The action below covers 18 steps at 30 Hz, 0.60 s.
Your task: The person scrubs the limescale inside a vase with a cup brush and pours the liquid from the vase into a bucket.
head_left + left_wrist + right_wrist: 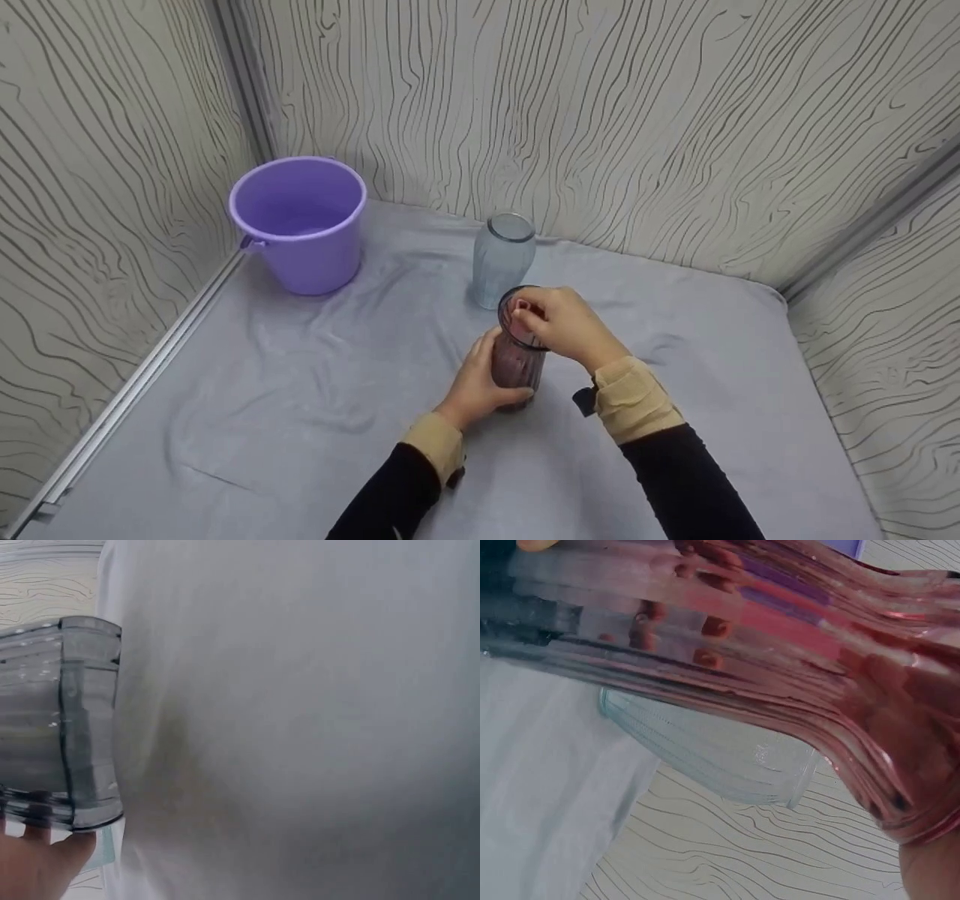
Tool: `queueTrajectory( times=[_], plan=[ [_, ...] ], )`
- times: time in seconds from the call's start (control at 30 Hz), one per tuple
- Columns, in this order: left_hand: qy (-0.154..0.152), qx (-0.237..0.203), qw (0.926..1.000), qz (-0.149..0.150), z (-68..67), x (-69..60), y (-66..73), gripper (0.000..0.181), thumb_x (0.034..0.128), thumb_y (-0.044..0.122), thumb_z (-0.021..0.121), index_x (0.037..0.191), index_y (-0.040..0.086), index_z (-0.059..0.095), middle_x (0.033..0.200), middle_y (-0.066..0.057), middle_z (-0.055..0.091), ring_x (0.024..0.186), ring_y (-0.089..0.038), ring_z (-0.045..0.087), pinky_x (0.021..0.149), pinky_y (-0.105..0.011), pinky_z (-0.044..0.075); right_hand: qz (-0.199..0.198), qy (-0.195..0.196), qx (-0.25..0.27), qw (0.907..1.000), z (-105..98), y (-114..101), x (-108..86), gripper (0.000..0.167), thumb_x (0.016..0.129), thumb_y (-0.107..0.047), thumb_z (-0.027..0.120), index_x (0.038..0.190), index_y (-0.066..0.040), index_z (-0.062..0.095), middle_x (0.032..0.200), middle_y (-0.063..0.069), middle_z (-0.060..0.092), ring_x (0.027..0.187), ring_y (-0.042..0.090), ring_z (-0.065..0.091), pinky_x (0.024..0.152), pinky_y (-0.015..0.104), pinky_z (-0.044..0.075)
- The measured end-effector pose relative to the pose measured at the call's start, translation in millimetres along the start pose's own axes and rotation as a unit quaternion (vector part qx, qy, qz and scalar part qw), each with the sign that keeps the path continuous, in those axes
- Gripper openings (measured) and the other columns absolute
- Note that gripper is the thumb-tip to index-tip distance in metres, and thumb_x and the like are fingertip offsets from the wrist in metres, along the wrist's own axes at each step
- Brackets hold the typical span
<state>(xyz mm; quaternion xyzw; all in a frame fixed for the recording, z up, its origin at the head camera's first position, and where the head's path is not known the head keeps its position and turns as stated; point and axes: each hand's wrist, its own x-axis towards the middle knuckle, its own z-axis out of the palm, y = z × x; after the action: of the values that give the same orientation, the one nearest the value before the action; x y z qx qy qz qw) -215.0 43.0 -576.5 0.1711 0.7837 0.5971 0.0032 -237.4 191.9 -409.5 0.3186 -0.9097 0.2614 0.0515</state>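
A ribbed, reddish-purple glass vase (517, 367) with a dark rim stands tilted in the middle of the head view. My left hand (474, 386) grips its body, thumb across the near side. In the left wrist view the vase's thick greyish base (82, 720) shows above the fingers. At the vase's mouth, my right hand (566, 324) pinches a slim pink thing (523, 304); its kind is unclear. Through the glass in the right wrist view, a pink strip (787, 624) shows inside the vase (757, 701), and the left fingertips show behind it.
Just behind the purple vase stands a pale blue glass vase (501, 262). A purple bucket (315, 262) sits at the back left. Grey cloth (315, 405) with wrinkles covers the table. Wood-patterned walls (600, 112) enclose the back and sides; a metal rail (142, 386) runs along the left.
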Motion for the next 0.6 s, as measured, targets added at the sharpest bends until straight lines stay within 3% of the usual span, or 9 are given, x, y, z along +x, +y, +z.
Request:
queueTrajectory(
  times=[0.37,0.6],
  plan=[
    [0.019,0.013,0.9997,-0.005,3.7,-3.2,1.0,0.103,0.0713,0.029,0.093,0.154,0.019,0.033,0.147,-0.009,0.044,0.130,-0.025,0.047,0.108,-0.048,0.040,-0.028,-0.056,-0.073,0.9954,-1.2,-1.3,3.0,0.009,0.089,0.000,0.066,0.083,-0.007,0.067,0.074,0.001,0.062,0.067,0.016,0.055,0.065,0.038,0.051],
    [0.021,0.016,0.9997,0.002,2.5,-3.1,2.6,0.102,0.0702,0.030,0.094,0.152,0.020,0.035,0.144,-0.008,0.046,0.127,-0.024,0.048,0.107,-0.047,0.041,-0.008,-0.082,-0.051,0.9953,-5.1,-3.3,5.1,0.012,0.089,-0.003,0.065,0.079,-0.009,0.062,0.070,-0.003,0.054,0.065,0.014,0.049,0.063,0.035,0.046]
  ],
)
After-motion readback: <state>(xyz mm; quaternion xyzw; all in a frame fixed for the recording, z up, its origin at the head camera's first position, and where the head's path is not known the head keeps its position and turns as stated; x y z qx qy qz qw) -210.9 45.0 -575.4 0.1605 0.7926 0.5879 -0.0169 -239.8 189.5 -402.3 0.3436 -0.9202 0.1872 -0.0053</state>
